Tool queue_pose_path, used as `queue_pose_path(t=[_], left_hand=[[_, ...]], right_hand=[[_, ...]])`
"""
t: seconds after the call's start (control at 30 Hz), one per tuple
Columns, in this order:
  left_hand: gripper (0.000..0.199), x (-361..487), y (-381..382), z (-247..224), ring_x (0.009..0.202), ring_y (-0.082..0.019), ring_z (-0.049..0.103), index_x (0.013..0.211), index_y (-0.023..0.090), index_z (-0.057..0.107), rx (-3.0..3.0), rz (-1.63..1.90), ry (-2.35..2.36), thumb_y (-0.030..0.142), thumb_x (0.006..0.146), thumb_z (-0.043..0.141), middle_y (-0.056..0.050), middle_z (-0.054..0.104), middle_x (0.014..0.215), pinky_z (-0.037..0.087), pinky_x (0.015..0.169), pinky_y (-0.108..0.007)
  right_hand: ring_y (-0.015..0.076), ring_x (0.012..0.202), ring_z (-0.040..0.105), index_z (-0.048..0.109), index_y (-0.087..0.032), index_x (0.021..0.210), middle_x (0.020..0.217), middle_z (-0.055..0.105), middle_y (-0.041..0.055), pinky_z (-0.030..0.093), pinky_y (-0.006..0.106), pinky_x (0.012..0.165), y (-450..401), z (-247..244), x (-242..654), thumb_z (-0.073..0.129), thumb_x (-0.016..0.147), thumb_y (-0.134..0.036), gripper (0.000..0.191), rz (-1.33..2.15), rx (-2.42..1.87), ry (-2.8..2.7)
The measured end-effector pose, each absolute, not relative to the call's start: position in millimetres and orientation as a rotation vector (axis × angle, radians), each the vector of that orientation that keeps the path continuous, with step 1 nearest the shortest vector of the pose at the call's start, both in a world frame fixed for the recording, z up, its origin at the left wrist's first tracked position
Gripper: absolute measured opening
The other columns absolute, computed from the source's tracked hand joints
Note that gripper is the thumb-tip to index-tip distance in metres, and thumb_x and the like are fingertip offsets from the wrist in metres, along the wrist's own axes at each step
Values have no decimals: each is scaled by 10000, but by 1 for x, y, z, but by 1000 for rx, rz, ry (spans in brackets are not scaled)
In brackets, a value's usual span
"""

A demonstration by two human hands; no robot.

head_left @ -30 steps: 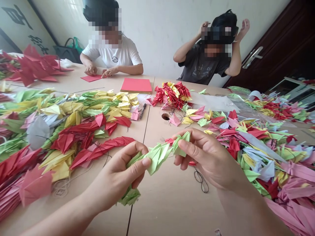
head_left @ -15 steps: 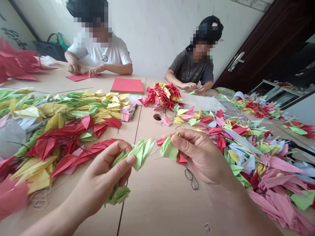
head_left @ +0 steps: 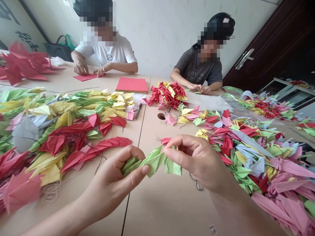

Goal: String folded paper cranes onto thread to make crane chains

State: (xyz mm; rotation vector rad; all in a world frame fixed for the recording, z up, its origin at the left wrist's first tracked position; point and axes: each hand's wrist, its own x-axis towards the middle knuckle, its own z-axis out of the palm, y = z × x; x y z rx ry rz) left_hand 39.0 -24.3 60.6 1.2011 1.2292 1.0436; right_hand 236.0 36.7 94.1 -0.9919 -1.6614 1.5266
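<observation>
My left hand (head_left: 123, 180) is closed around a strand of light green folded paper cranes (head_left: 154, 160), its thumb lying along the strand. My right hand (head_left: 197, 160) pinches one green paper crane (head_left: 173, 165) at the strand's right end; the two sit close together, and whether they touch is unclear. A red folded paper piece (head_left: 165, 140) shows just behind my right fingertips. Below my right hand, a thin dark wire or thread loop (head_left: 199, 186) lies on the table, partly hidden.
Heaps of coloured folded paper strands (head_left: 73, 127) lie left, and more (head_left: 246, 147) right. A red paper stack (head_left: 132, 85), a pen (head_left: 138, 111) and a table hole (head_left: 161, 116) are ahead. Two people sit opposite, one handling red paper (head_left: 86, 77).
My right hand has brought its green crane left and down against the strand's end, closing the gap. My left hand has shifted right. The whole view has swung slightly left.
</observation>
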Motion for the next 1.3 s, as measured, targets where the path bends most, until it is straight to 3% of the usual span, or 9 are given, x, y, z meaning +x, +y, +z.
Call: queue_pose_path(t=[0.27,0.5,0.73,0.93,1.3], left_hand=[[366,35,-19,60,415,-78,326,804,238,512,982,1009,1251,559,760,682,73,421,487,264,362,-149],[366,33,-14,55,430,-85,335,846,236,513,939,1034,1298,542,755,693,65,449,476,254,366,-143],[371,34,-12,53,407,-66,287,848,238,499,997,1001,1360,571,786,650,77,451,479,242,359,-139],[346,39,-14,55,421,-64,324,830,240,496,977,1019,1287,537,788,669,81,446,475,266,381,-129],[346,40,-20,57,419,-50,380,864,253,474,827,984,1064,459,766,734,102,466,479,272,388,-111]], right_hand=[[104,581,438,672,-203,735,665,537,-15,343,224,487,45,95,249,704,826,-322,153,1378,-1000,-1545],[96,508,381,669,-219,700,569,463,-42,322,231,466,47,102,255,729,784,-325,148,1289,-1023,-1450],[117,527,553,694,-232,637,611,612,-15,445,244,491,52,130,278,749,665,-227,63,1075,-926,-1121],[89,461,451,665,-204,672,547,547,-27,338,199,403,39,110,255,701,786,-267,135,1443,-1065,-1782],[56,444,405,608,-184,687,517,498,-56,297,150,388,40,95,239,648,829,-271,171,1335,-1162,-1864]])
